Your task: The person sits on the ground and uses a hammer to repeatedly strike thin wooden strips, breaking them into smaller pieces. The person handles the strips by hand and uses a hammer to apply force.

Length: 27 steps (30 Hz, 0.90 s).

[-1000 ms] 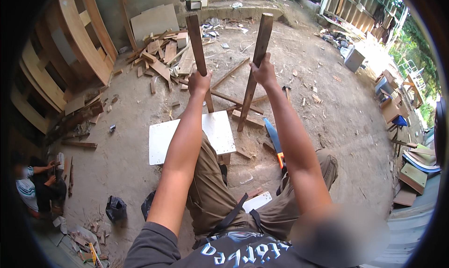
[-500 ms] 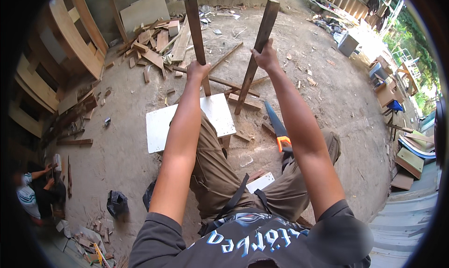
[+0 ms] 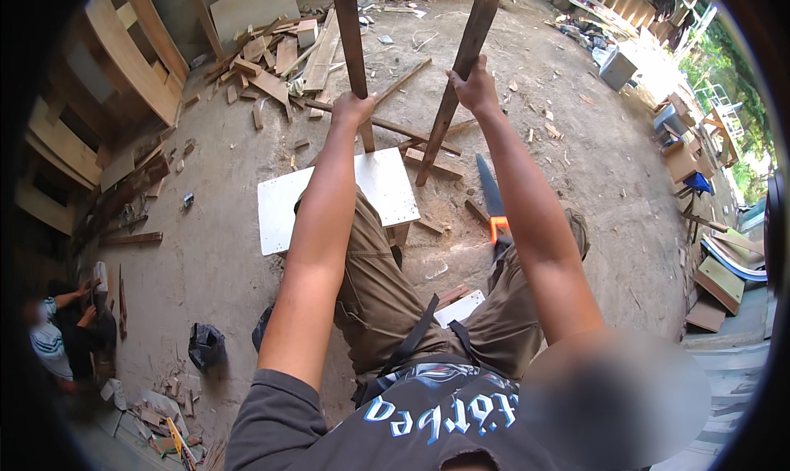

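Ahead of me, my left hand (image 3: 354, 109) is closed around a long dark wooden strip (image 3: 349, 39), its lower end by the far edge of a white board (image 3: 284, 212). My right hand (image 3: 476, 88) grips a second dark wooden strip (image 3: 457, 80), which slants up to the right, its lower end near some offcuts. The strips stand apart, roughly upright. Right of the white board, partly behind my right leg, lies a handsaw (image 3: 489, 183) with a dark blade and orange handle. Several loose sticks (image 3: 411, 134) cross behind the strips.
A heap of wood scraps (image 3: 276, 76) lies at the far left, near tall wooden panels (image 3: 132, 43). Another person (image 3: 66, 331) sits at the left edge. A black plastic bag (image 3: 206, 346) rests on the dirt. Cardboard boxes (image 3: 681, 167) and stacked boards (image 3: 717, 286) line the right side.
The whole view has shifted slightly, so the ground and boards appear higher in the picture. Both hands keep their hold on the strips, which have barely moved relative to the white board.
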### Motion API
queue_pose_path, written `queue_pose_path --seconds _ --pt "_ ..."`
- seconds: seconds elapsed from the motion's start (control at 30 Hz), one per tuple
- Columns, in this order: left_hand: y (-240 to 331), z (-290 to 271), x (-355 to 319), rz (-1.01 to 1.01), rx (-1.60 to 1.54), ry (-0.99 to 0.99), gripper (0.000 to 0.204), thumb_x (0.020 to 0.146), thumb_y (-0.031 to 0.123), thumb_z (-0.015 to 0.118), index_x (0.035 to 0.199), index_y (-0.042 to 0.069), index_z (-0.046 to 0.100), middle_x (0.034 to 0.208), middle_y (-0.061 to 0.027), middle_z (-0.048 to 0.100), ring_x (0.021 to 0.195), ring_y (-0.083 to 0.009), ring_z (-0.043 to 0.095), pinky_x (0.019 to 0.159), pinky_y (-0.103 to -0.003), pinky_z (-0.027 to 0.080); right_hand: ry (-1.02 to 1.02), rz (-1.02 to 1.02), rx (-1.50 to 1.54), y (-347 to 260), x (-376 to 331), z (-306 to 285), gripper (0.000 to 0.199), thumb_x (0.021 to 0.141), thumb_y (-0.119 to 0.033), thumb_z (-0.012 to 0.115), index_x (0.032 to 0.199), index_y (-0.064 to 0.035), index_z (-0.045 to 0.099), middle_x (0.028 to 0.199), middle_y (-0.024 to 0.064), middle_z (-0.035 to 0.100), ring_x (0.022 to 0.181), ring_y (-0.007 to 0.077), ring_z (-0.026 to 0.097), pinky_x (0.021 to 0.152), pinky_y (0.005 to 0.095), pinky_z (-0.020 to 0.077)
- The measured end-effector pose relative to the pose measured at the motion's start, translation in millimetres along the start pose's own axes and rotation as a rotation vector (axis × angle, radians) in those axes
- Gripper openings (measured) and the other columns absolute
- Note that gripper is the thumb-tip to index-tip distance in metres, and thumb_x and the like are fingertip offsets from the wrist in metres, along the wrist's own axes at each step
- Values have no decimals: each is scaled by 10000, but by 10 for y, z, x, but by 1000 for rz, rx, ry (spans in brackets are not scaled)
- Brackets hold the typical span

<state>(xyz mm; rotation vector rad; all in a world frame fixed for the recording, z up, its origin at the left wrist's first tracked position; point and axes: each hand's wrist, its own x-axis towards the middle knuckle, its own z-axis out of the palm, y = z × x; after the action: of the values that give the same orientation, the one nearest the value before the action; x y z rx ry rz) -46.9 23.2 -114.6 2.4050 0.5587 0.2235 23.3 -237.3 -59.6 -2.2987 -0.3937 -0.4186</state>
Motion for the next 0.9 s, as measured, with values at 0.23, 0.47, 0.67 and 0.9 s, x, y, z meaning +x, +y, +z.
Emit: queue_pose_path --seconds 0.23,0.47,0.67,0.9 --pt "-96 -33 68 -112 -48 -14 614 846 576 651 1193 73 709 1241 -216 667 1205 -364 615 1013 -449 496 -11 0 -57 -164 -101 35 711 901 -316 721 1338 31 281 986 345 676 949 492 679 841 494 558" --pt "-51 13 68 -64 -44 -35 635 848 605 633 1213 90 705 1245 -209 667 1203 -360 616 1024 -433 487 -12 -44 11 26 -67 52 747 897 -295 716 1363 49 244 1003 345 675 965 491 675 848 511 549" --pt "-59 22 29 -41 -48 -47 645 860 646 605 1226 124 698 1238 -207 670 1210 -360 610 1024 -446 482 -49 -12 -20 -4 -21 37 756 886 -272 714 1361 58 227 992 353 672 953 497 674 844 507 552" --pt "-38 135 89 29 -68 -16 706 876 646 605 1229 38 669 1172 -243 687 1169 -371 636 983 -431 495 -23 -70 -44 113 232 174 733 873 -292 741 1324 27 258 970 364 666 940 506 671 822 511 552"
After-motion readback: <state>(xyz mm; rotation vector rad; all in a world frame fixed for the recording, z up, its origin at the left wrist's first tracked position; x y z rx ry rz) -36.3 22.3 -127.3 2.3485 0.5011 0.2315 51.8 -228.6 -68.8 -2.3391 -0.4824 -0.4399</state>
